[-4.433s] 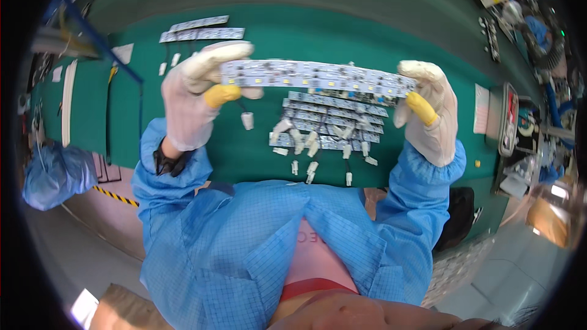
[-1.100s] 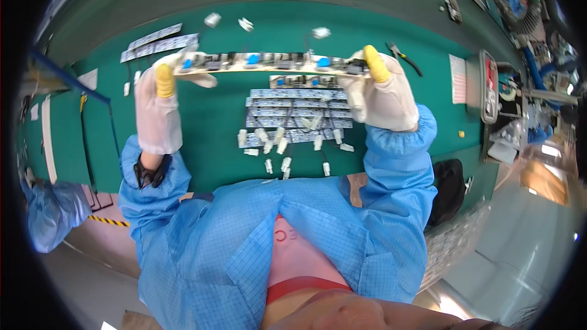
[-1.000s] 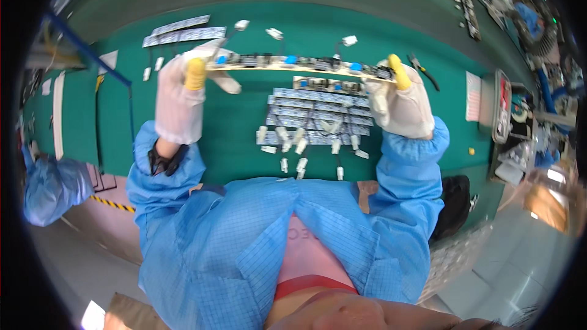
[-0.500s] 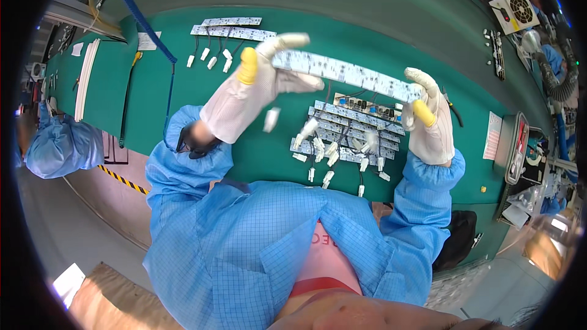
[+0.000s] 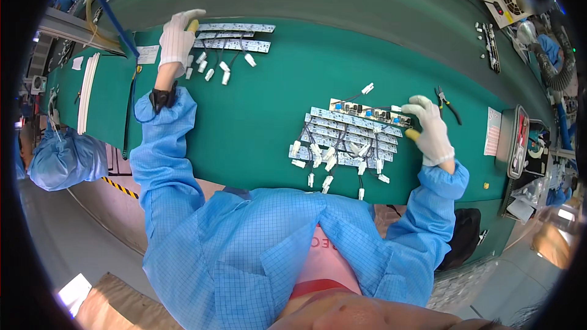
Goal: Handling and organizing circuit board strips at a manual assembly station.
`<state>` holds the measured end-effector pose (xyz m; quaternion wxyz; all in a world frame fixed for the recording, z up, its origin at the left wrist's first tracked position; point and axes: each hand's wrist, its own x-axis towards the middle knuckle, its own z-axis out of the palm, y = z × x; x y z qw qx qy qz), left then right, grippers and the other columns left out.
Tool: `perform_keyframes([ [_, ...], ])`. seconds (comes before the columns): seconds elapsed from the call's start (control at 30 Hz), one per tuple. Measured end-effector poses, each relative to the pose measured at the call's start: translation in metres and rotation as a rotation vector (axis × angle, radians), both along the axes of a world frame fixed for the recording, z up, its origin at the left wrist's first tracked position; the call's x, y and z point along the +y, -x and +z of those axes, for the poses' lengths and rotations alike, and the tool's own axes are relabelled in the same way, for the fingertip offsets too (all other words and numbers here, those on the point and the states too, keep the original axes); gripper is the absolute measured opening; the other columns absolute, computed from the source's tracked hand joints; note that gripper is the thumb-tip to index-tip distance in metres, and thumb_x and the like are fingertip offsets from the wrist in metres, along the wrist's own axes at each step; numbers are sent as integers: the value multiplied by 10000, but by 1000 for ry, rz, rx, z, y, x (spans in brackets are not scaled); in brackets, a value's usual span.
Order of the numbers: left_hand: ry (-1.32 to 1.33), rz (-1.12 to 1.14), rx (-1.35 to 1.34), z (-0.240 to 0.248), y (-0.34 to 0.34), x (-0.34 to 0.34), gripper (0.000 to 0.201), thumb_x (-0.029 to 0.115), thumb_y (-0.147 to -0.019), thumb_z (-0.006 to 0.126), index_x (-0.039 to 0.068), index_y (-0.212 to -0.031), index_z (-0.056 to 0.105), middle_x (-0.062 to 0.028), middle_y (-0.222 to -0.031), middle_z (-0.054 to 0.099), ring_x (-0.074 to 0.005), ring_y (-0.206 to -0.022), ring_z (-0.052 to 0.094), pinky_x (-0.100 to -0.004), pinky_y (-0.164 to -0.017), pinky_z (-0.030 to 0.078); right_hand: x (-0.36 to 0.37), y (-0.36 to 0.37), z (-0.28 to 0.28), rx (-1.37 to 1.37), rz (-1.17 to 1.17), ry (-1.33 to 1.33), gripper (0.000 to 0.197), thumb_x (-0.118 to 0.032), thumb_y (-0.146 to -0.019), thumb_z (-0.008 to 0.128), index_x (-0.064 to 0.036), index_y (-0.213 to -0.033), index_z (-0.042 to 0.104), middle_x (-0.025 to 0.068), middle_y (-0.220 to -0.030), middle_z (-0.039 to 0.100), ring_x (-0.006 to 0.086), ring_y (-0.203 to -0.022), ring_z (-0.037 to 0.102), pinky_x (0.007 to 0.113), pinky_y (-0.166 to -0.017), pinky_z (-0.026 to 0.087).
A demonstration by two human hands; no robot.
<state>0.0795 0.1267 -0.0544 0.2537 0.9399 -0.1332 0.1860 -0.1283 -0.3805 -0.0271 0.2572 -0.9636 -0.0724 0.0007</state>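
Note:
Three narrow white circuit board strips lie side by side at the upper left, with dark leads and white connectors hanging off them. My gloved left hand is at their left end, its fingers stretched out and the yellow-tipped thumb by the end of the farthest strip; I see no strip clasped in it. Right of centre lies a stack of similar strips with tangled connectors. Along its far edge is a board with blue and black components. My gloved right hand is open, its curved fingers beside that board's right end.
Pliers lie beyond my right hand. Farther right are a printed sheet and a metal tray. White rods and a hanging blue hose are on the left. A person in blue sits beyond the left edge.
The strip held up between both hands now lies with the upper-left group. My left hand has moved left and away with it; my right hand has let go and lowered beside the component board.

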Motion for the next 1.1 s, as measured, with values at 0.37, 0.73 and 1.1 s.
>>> perform_keyframes([
  [0.37, -322, -104, -159, 22, 65, -62, 290, 184, -911, 526, 174, -1197, 576, -75, -1199, 558, -288, -1168, 482, -392, -1001, 353, 22, 7, 36, -31, -393, -801, 153, -81, -956, 465, -30, -1060, 565, 49, -736, 595, 83, -552, 546, 196, -481, 440],
  [0.73, 1041, -681, 668, 69, 164, -153, 627, 416, -854, 640, -15, -1272, 461, -112, -1079, 633, -170, -956, 620, -309, -848, 488, 68, 4, 65, 124, -146, -1141, 408, -336, -890, 629, 11, -1087, 542, 40, -681, 579, 49, -504, 507, 160, -407, 355],
  [1.1, 1021, -655, 645, 66, 156, -151, 574, 416, -834, 657, -43, -1154, 531, -110, -856, 692, -123, -765, 644, -243, -678, 500, 84, -8, 53, -23, -114, -1302, 492, -376, -822, 688, -27, -1127, 523, 105, -988, 590, 228, -821, 618, 353, -769, 507],
])
